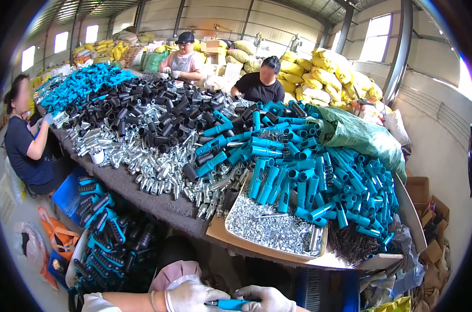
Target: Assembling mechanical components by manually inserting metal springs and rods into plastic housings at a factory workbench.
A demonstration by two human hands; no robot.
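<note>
Both my hands wear white gloves and meet at the bottom edge of the view. My left hand (189, 296) and my right hand (267, 299) grip the two ends of one blue plastic handle (229, 303), held level below the table's front edge. Just beyond them a shallow tray (236, 205) holds several small silver metal parts. Behind the tray lies a big heap of blue plastic handles (319, 182).
The long table (158, 205) carries piles of silver metal tubes (158, 166), black handles (142, 104) and more blue ones. A green sack (360, 135) lies at right. A bin of assembled handles (108, 234) stands at lower left. Three other people work around the table.
</note>
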